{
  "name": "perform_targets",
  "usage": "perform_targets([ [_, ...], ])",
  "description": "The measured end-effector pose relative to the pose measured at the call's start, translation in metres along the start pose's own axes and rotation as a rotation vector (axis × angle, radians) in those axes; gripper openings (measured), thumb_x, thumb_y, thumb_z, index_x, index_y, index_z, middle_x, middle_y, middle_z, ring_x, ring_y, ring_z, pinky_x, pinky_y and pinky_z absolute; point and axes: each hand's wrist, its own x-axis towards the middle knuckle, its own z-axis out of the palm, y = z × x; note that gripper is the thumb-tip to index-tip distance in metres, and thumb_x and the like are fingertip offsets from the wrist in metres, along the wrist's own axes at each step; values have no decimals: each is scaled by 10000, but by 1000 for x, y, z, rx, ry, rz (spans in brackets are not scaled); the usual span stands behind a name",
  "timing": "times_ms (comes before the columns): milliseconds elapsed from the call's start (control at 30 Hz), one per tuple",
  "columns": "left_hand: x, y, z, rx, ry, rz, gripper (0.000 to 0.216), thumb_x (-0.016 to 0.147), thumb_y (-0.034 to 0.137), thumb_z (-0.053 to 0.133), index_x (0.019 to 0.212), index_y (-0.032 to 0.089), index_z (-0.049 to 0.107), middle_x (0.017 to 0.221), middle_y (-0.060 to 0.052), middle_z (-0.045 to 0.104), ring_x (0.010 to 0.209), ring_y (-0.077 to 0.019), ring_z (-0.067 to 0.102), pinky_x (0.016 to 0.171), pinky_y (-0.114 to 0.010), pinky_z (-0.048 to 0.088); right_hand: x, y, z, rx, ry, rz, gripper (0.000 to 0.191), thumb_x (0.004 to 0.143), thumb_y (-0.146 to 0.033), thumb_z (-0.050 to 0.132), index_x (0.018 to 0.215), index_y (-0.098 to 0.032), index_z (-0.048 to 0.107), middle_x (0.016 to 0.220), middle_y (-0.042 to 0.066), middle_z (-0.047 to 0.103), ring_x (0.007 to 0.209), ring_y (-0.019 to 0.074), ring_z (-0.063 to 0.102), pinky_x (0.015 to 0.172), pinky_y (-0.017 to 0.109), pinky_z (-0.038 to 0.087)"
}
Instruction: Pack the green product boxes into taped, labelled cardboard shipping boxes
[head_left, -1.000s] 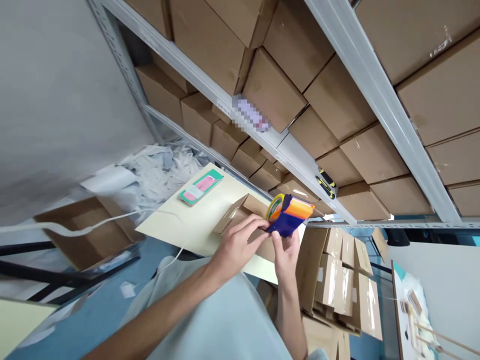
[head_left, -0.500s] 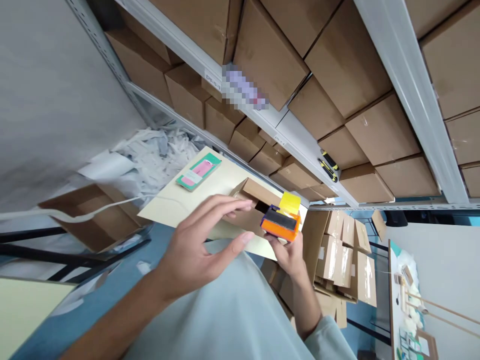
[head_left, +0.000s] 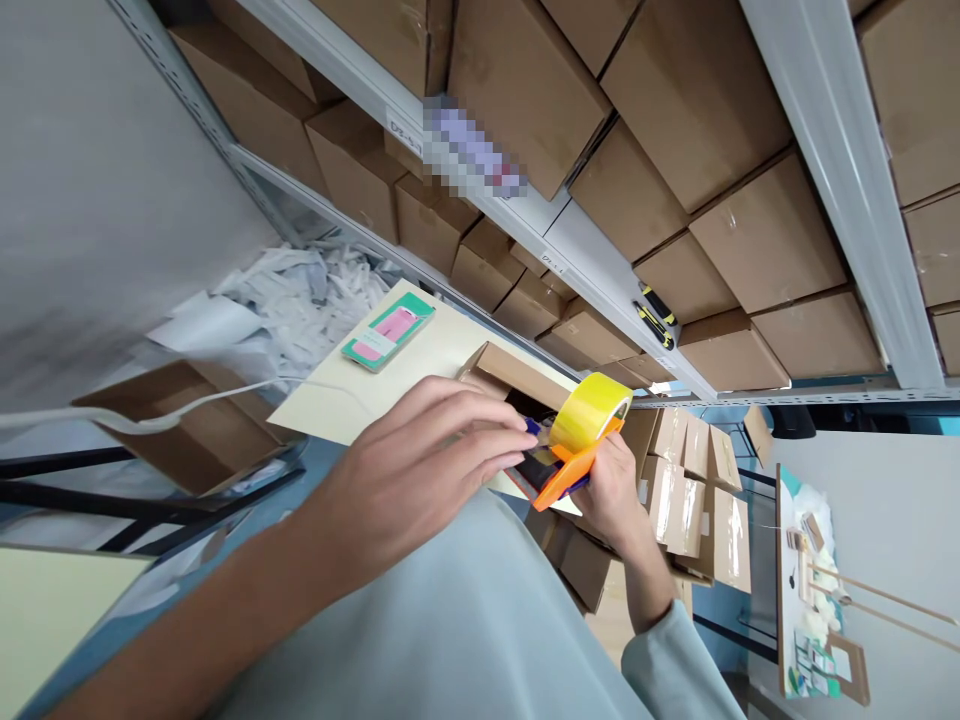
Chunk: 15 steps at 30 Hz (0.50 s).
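Note:
My right hand (head_left: 611, 490) is wrapped around an orange and blue tape dispenser (head_left: 574, 470), which carries a roll of yellow packing tape (head_left: 590, 412). The dispenser is tilted, its orange side facing me. At its front end, the fingers of my left hand (head_left: 442, 450) are pressed together, with the fingertips against its blue edge. Whether they pinch the tape's loose end is hidden. Behind both hands, a cardboard box (head_left: 517, 378) rests on the cream tabletop (head_left: 322, 400), partly covered. A green and pink package (head_left: 388, 332) lies farther left on that tabletop.
Shelves with many cardboard boxes (head_left: 517, 90) rise just beyond the table. Two yellow and black box cutters (head_left: 655, 316) lie on the shelf ledge. An open carton (head_left: 187, 425) and heaped white paper scraps (head_left: 300, 300) are at left. Flattened-looking cartons (head_left: 697, 490) are stacked at right.
My left hand has moved right from apart onto the dispenser's front, and its fingers have closed. My right hand has turned the dispenser, so the tape roll shows more fully.

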Motion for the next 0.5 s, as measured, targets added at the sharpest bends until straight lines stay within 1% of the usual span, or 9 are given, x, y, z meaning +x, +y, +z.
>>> perform_targets([
  [167, 0, 4, -2, 31, -15, 36, 225, 1041, 141, 664, 1091, 328, 777, 1040, 8, 817, 992, -186, 740, 952, -299, 619, 0, -1, -6, -75, 8, -47, 150, 994, -78, 583, 1000, -228, 587, 784, 20, 666, 720, 197, 613, 707, 331, 491],
  [300, -2, 5, -2, 33, -36, 43, 248, 1035, 103, 644, 1087, 312, 767, 1021, 17, 819, 949, -171, 741, 935, -280, 614, -2, -2, -7, -104, -11, -63, 213, 996, -40, 554, 925, -240, 548, 737, 1, 610, 674, 185, 552, 691, 320, 457],
  [400, -5, 4, 1, 21, -25, 39, 273, 1025, 58, 623, 1104, 289, 745, 1024, 10, 818, 930, -169, 745, 950, -291, 619, -2, -3, -7, -108, -25, -79, 224, 999, -48, 559, 902, -246, 525, 735, 1, 591, 669, 186, 540, 696, 319, 453],
  [500, -10, 3, 4, -2, -32, 24, 283, 1010, 36, 628, 1100, 283, 734, 1053, 1, 816, 951, -174, 758, 970, -307, 626, -1, -4, -8, -83, -16, -89, 214, 1002, -56, 569, 915, -243, 512, 735, 5, 574, 665, 191, 531, 691, 318, 450],
])
